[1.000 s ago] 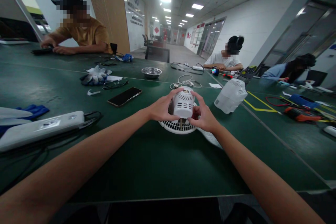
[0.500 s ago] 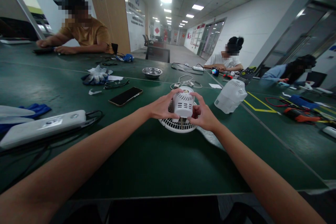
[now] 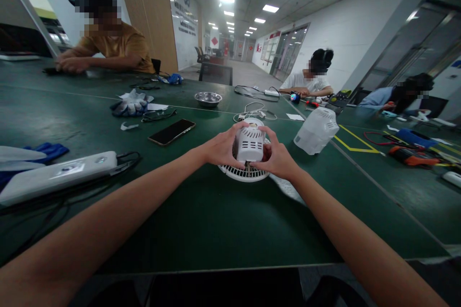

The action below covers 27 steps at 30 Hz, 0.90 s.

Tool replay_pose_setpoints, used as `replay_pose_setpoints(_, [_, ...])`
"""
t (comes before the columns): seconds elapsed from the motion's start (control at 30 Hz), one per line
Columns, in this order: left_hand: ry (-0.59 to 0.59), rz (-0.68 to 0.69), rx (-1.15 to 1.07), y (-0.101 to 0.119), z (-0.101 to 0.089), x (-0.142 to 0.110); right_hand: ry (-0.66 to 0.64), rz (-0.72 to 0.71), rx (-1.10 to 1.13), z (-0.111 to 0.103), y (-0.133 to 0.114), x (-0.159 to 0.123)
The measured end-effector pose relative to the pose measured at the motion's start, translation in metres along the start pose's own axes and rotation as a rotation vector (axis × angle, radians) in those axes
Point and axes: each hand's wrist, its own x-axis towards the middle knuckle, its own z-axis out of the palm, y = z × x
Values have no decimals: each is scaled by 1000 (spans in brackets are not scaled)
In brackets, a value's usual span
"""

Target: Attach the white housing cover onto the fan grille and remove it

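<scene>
Between my hands is a white slotted motor housing [image 3: 251,145] of what looks like a small fan. It stands over a round white fan grille [image 3: 240,174] that lies on the green table. My left hand [image 3: 225,146] grips the housing from the left, thumb low and fingers near the top. From the right, my right hand [image 3: 279,156] grips the same housing, its thumb at the lower edge. A brownish metal part shows below the housing, too small to name. The far-side fingertips are hidden behind the housing.
A translucent white plastic cover [image 3: 316,131] stands to the right. A phone [image 3: 172,132], gloves [image 3: 131,104], a steel bowl [image 3: 208,99] and a coiled white cable [image 3: 254,112] lie beyond. A white power strip [image 3: 61,176] is at left, a multimeter [image 3: 414,156] at right. Several people sit around the table.
My hands keep hold of the housing, and my right thumb has slid slightly left along its lower edge. The person at the left has brought their hands together.
</scene>
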Motion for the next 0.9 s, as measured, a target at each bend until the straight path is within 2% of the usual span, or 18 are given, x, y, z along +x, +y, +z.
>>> replay_pose_setpoints(0.13, [22, -20, 27, -7, 6, -3, 4, -51, -98, -2, 3, -1])
replay_pose_setpoints(0.3, [91, -109, 18, -15, 10, -10, 85, -100, -234, -22, 25, -3])
replay_pose_setpoints(0.47, [205, -347, 108, -19, 8, -14, 185, -51, -140, -33, 41, -4])
replay_pose_setpoints(0.57, [266, -543, 18, -26, 10, -16, 175, -8, -26, -24, 36, -4])
replay_pose_setpoints(0.67, [312, -659, -55, -33, 11, -19, 188, 19, -54, -10, 27, -2])
replay_pose_setpoints(0.8, [405, -615, -127, -32, 9, -21, 287, 88, -52, -3, 22, 1])
replay_pose_setpoints(0.9, [558, -460, -253, -29, 6, -19, 386, 139, 205, -5, 25, 3])
